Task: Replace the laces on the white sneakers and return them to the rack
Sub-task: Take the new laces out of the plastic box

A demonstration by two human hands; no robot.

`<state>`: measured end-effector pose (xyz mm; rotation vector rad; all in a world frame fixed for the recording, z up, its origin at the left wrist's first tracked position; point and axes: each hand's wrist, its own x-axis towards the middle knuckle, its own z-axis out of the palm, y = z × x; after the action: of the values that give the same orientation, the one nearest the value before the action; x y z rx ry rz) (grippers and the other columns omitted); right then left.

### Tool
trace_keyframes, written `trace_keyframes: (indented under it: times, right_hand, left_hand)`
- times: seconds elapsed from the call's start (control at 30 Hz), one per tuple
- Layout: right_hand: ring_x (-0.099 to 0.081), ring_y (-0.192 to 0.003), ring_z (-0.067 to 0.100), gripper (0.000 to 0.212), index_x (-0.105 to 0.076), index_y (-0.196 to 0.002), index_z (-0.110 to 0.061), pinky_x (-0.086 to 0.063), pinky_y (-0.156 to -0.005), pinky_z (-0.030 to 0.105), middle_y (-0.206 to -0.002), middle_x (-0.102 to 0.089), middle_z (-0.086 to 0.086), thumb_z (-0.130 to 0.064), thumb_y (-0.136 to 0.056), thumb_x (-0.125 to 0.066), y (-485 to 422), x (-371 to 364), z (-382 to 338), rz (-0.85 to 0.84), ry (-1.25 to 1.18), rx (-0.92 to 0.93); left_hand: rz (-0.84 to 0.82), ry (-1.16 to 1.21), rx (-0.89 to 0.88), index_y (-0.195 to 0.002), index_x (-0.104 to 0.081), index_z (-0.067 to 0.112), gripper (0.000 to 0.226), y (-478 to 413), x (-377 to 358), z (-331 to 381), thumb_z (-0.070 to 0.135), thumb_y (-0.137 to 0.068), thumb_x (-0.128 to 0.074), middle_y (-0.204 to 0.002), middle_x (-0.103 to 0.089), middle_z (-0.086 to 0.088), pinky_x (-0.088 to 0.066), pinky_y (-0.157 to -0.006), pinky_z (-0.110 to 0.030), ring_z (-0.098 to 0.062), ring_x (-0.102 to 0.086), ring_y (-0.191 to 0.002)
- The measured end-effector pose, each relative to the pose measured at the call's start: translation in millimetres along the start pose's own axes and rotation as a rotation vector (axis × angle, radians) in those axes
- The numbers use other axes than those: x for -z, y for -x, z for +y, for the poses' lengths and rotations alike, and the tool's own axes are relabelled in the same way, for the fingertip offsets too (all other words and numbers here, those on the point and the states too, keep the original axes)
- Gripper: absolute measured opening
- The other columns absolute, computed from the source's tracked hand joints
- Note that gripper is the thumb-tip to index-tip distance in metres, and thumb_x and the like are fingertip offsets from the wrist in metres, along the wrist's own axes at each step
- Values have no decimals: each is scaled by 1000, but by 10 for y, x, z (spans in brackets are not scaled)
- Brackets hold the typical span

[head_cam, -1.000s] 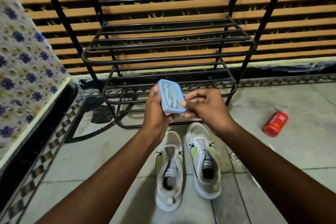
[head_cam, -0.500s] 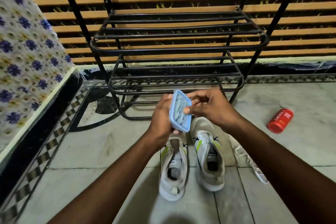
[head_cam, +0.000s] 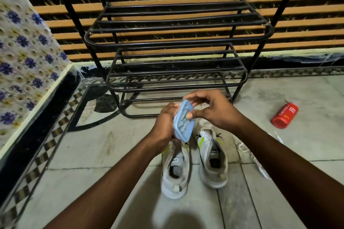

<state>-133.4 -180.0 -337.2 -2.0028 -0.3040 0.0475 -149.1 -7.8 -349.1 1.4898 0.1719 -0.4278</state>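
Standing by, I see the two sneakers (head_cam: 193,165) on the floor (head_cam: 93,150), side by side just in front of the rack (head_cam: 176,42). Their toes point at it and their heels are toward the person, so the open throats face up within easy reach. They are not on the rack, and from here the eyelets look bare, though I can't be sure of every hole. A loose white lace (head_cam: 258,165) trails on the tiles just right of the right shoe, partly hidden under the forearm; I take it for one pulled out. Above the shoes both hands are busy with a small blue box (head_cam: 183,122) held up on edge. The left hand (head_cam: 163,126) cradles it from behind and below, fingers curled round its back and bottom to brace it. The right hand (head_cam: 216,111) pinches its upper corner, with the thumb pressed on the see-through face and the other fingers bent over the rim. The grip reads to me as someone prising the box open. Pale strands show through the face, likely the fresh laces. Tilting the box toward the eyes lets the seam be seen, and keeping it over the shoes means anything that slips out lands near them. A red can (head_cam: 284,116) lies on its side well off to the right, and a flowered cloth (head_cam: 28,52) hangs at the left. Lacing has not begun.
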Motion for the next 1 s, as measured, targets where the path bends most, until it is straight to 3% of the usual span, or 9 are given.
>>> trace_keyframes:
  times: [0.13, 0.27, 0.4, 0.53, 0.67, 0.77, 0.87, 1.0]
  right_hand:
    - [-69, -89, 14, 43, -77, -102, -16, -59, -85, 33, -95, -75, 0, -2, -64, -91, -12, 9, -23, -46, 44, 6]
    - [-66, -75, 14, 37, -78, -85, -16, -58, -72, 31, -82, -72, 3, 3, -56, -92, -12, -14, -25, 15, 64, 1]
    - [-67, -77, 7, 40, -80, -90, -15, -54, -72, 18, -83, -70, -7, -3, -54, -95, -3, -58, -32, 119, 121, 56]
    - [-67, -78, 6, 40, -80, -92, -16, -50, -71, 13, -84, -70, -9, -5, -56, -94, 5, -105, -21, 145, 160, 99]
    - [-64, -77, 11, 35, -79, -88, -17, -49, -67, 14, -82, -66, -9, -9, -58, -94, 34, -124, -50, 175, 134, 156]
    - [-65, -75, 13, 29, -76, -86, -14, -51, -66, 18, -81, -68, -3, -5, -63, -92, 24, -229, -57, 128, 128, 182]
    - [-65, -76, 14, 22, -75, -87, -12, -53, -69, 25, -83, -68, -1, -9, -70, -88, 25, -461, 7, 59, 278, 286]
    - [-61, -73, 21, 9, -72, -84, -10, -43, -68, 29, -80, -66, 5, -15, -78, -76, 77, -895, 103, -93, 500, 413]
  left_hand:
    - [-20, -17, 15, -118, -63, 9, 32, 18, -17, -50, 34, -103, -48, -73, -61, -6, -37, -41, -16, -13, -55, -45]
    - [-7, -59, 21, -104, -60, 21, 16, -13, -14, -86, 32, -103, -48, -74, -62, -2, -43, -53, -24, -18, -58, -56]
    - [35, 24, 4, -86, -54, 25, 17, -62, 1, -129, 29, -102, -50, -73, -59, -2, -38, -57, -27, -22, -55, -59]
    - [81, 124, 16, -91, -56, 22, 16, -74, 10, -224, 29, -103, -48, -76, -60, -5, -37, -58, -27, -20, -55, -58]
    - [216, 185, 9, -98, -62, 18, 25, -115, 189, -310, 32, -106, -44, -79, -65, -7, -48, -52, -27, -18, -62, -52]
    - [236, 259, 77, -103, -66, 15, 26, -161, 460, -399, 31, -104, -45, -86, -68, -11, -51, -66, -35, -22, -67, -62]
    - [255, 598, 138, -94, -66, 11, 35, -184, 709, -468, 33, -105, -42, -85, -67, -9, -52, -78, -37, -22, -62, -78]
    - [372, 685, 45, -88, -66, 16, 33, -146, 1118, -651, 30, -105, -42, -77, -67, -3, -50, -73, -33, -17, -61, -70]
